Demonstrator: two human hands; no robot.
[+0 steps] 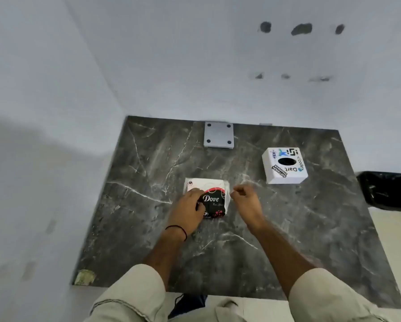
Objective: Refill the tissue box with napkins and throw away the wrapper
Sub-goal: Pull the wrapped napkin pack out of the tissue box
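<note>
1. Two bare hands work at the napkin pack (214, 198), which lies flat near the middle of the dark marble counter (148, 163); the left hand (187, 210) rests on the pack's near-left part, fingers curled over it in a holding grip.
2. Right hand (244, 199) sits just beside the pack's right edge, fingers pinched closed; whether that grip has caught the wrapper film is too blurred to tell.
3. Progress, as judged: early. The pack looks still wrapped, and the tissue box (285, 166) stands well apart at the far right, its round top opening dark, with no napkin showing.
4. Remaining: open the wrapper, load the box, discard the wrapper; the black bin (387, 190) sits off the counter's right edge.
5. Clearance: open counter lies between pack and box; a grey plate (218, 135) sits at the far edge by the wall.
</note>
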